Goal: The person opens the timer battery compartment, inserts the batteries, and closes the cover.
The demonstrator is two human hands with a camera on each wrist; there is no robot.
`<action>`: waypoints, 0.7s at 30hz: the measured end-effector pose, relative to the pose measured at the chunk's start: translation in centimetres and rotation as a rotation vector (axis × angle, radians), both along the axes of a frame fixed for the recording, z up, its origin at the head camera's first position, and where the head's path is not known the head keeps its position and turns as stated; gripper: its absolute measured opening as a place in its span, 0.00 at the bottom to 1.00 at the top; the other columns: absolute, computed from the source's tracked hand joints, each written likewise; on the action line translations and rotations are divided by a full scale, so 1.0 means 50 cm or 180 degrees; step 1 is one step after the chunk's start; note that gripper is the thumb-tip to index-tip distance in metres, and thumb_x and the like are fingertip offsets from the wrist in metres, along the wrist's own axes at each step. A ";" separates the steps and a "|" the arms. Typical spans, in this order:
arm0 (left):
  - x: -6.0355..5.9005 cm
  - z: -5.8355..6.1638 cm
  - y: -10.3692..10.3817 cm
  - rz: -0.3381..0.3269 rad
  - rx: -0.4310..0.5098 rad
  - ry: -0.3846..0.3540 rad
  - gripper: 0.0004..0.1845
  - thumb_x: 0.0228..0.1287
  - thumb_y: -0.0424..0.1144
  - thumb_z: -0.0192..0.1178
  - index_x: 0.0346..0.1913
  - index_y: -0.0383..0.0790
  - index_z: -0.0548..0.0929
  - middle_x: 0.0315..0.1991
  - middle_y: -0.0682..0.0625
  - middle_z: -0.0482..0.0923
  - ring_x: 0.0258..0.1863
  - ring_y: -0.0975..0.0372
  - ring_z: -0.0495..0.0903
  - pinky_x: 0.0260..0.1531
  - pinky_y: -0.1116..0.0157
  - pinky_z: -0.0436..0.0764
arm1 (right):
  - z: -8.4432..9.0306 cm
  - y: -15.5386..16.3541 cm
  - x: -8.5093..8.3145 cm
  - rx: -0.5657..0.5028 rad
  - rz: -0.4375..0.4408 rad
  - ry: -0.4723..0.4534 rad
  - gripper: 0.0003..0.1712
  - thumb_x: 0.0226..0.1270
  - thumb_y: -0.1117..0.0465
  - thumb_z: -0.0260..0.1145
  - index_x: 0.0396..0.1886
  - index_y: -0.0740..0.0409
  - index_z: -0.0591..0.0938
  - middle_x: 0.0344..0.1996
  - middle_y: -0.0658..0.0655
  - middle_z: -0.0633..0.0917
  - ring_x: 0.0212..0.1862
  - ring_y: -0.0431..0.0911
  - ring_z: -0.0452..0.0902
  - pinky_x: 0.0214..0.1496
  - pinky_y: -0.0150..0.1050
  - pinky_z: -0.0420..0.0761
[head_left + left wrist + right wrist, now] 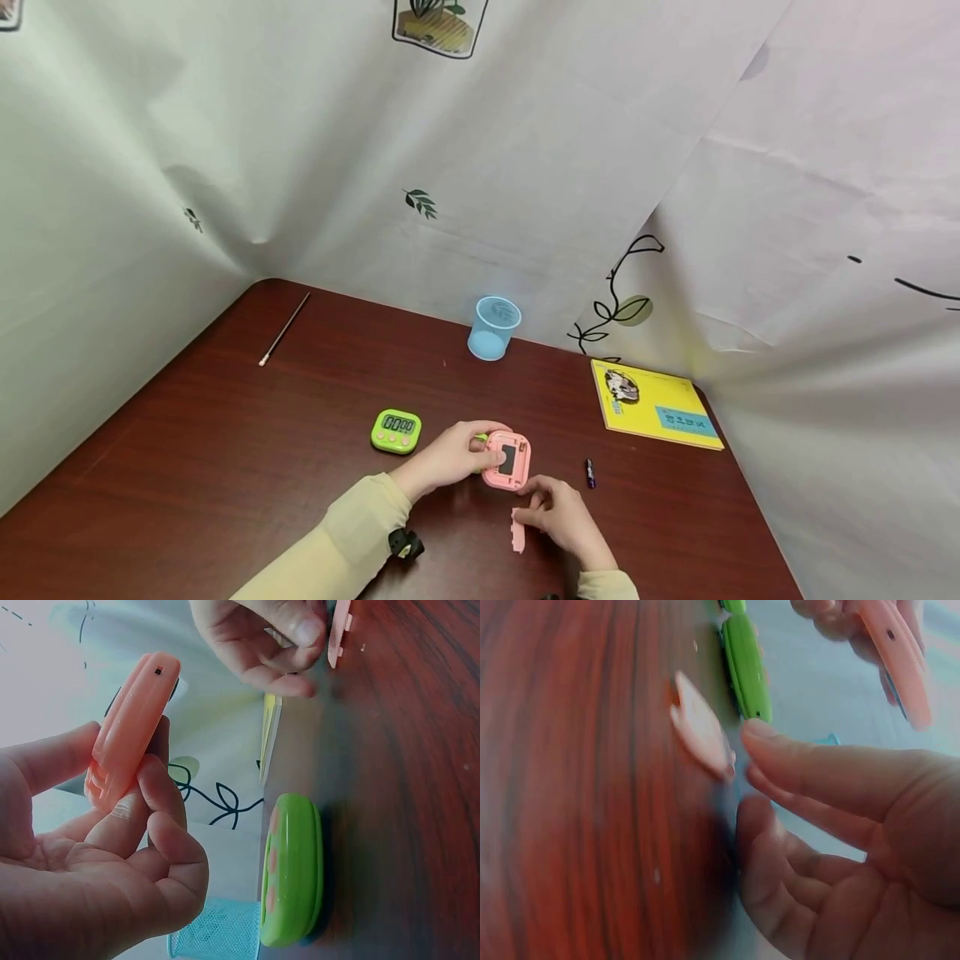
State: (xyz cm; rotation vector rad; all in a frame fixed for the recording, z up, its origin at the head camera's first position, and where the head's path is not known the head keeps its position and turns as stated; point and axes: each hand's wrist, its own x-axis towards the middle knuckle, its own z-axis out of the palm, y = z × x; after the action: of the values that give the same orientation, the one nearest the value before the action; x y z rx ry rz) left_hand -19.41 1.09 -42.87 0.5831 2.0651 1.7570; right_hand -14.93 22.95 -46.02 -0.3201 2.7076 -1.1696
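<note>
My left hand [450,457] holds a pink digital timer [517,462] between thumb and fingers, above the table. The timer's back faces up, with its battery compartment uncovered. Below it is a pink battery cover [518,533], low at the tabletop. Right beside the cover is my right hand [840,840], its fingers loosely bent and nothing between thumb and fingertips in the right wrist view. Its thumb overlaps the cover's end in the head view. A green timer [396,432] reading 00:00 lies left of my left hand. Another green piece [481,438] is mostly hidden behind the pink timer.
A dark battery [590,473] lies right of my right hand. A blue mesh pen cup [489,342] stands at the back edge. There is a yellow book [637,400] at the back right and a thin stick [285,329] at the back left. Printed cloth hangs around the table.
</note>
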 end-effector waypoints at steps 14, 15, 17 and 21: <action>0.002 -0.006 -0.003 -0.0026 0.0012 0.0012 0.23 0.62 0.35 0.63 0.60 0.36 0.75 0.39 0.46 0.83 0.34 0.66 0.80 0.35 0.67 0.78 | 0.014 0.059 -0.028 0.0594 -0.0961 0.0775 0.14 0.51 0.64 0.74 0.40 0.57 0.83 0.26 0.50 0.75 0.29 0.40 0.70 0.33 0.35 0.71; 0.002 -0.006 -0.003 -0.0026 0.0022 0.0009 0.23 0.62 0.35 0.63 0.60 0.36 0.75 0.39 0.46 0.83 0.34 0.66 0.80 0.35 0.66 0.78 | 0.015 0.066 -0.030 0.0625 -0.0998 0.0769 0.15 0.52 0.65 0.74 0.41 0.57 0.83 0.27 0.50 0.76 0.30 0.41 0.70 0.33 0.36 0.71; 0.001 -0.008 -0.004 -0.0016 0.0026 0.0011 0.23 0.62 0.35 0.63 0.60 0.36 0.75 0.38 0.46 0.83 0.34 0.66 0.80 0.36 0.64 0.79 | 0.016 0.080 -0.035 0.0701 -0.1091 0.0772 0.16 0.52 0.65 0.74 0.43 0.59 0.83 0.27 0.52 0.76 0.30 0.42 0.71 0.34 0.38 0.71; 0.001 -0.011 -0.006 0.0005 -0.0001 0.0017 0.23 0.62 0.36 0.63 0.60 0.36 0.75 0.37 0.48 0.83 0.33 0.66 0.79 0.35 0.66 0.78 | 0.021 0.108 -0.041 0.0898 -0.1256 0.0778 0.23 0.52 0.67 0.73 0.49 0.64 0.80 0.31 0.58 0.77 0.32 0.47 0.74 0.35 0.41 0.73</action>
State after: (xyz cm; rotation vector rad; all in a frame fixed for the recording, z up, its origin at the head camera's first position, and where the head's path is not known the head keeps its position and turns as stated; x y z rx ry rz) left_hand -19.36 0.80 -43.44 0.5870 2.0700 1.7576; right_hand -16.99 28.37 -44.98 0.1279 3.2027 -0.8512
